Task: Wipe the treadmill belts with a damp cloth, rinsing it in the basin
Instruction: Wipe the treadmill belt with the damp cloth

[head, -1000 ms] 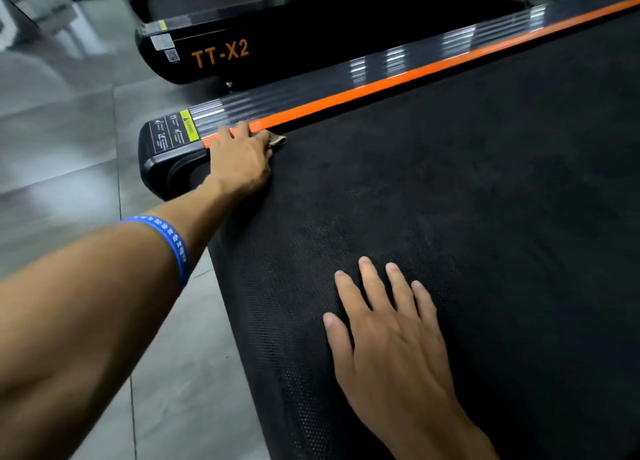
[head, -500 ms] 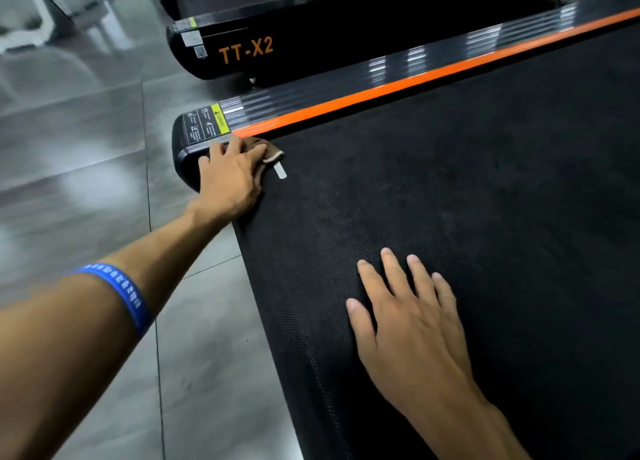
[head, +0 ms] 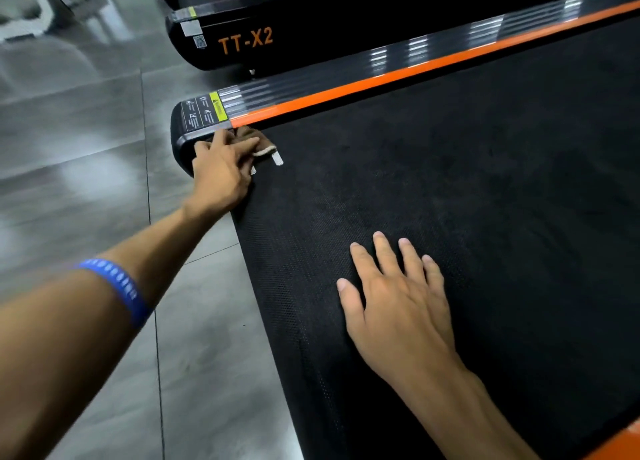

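Observation:
A wide black treadmill belt (head: 467, 200) fills the right of the view, edged by an orange strip (head: 398, 77) and a glossy side rail. My left hand (head: 221, 172) presses a small brown cloth (head: 258, 141) onto the belt's rear left corner, beside the black end cap (head: 183, 137). Most of the cloth is hidden under my fingers; a white tag sticks out to its right. My right hand (head: 398, 303) lies flat on the belt nearer to me, fingers spread, holding nothing. No basin is in view.
A second black treadmill marked TT-X2 (head: 246, 40) stands behind, across a narrow gap. Glossy grey floor tiles (head: 86, 130) lie to the left. A blue wristband (head: 117, 290) circles my left forearm. An orange rail corner (head: 620, 442) shows at the bottom right.
My left hand has slid the cloth a little back along the belt's corner toward me, uncovering more of the cloth and its tag. My right hand stays flat on the belt.

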The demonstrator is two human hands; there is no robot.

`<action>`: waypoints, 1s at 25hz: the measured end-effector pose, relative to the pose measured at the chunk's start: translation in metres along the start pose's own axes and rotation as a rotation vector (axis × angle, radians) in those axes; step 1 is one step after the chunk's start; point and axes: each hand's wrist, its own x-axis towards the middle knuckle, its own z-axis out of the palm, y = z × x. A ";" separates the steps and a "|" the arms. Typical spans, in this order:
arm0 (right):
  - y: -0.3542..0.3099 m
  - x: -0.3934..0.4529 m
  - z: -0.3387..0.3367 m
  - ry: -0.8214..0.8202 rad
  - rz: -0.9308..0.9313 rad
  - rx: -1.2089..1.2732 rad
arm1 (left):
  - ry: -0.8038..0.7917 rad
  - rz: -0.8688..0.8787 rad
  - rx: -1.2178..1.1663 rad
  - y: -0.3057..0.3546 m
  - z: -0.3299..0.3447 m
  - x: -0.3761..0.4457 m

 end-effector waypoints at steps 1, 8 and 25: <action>-0.002 0.000 0.000 0.000 0.005 0.006 | 0.000 0.065 -0.006 0.006 -0.004 -0.014; -0.002 -0.002 0.000 0.000 0.007 0.018 | -0.070 0.442 0.045 0.037 -0.005 -0.031; 0.002 0.002 -0.003 0.022 0.011 0.028 | -0.053 0.086 -0.176 -0.020 -0.004 0.012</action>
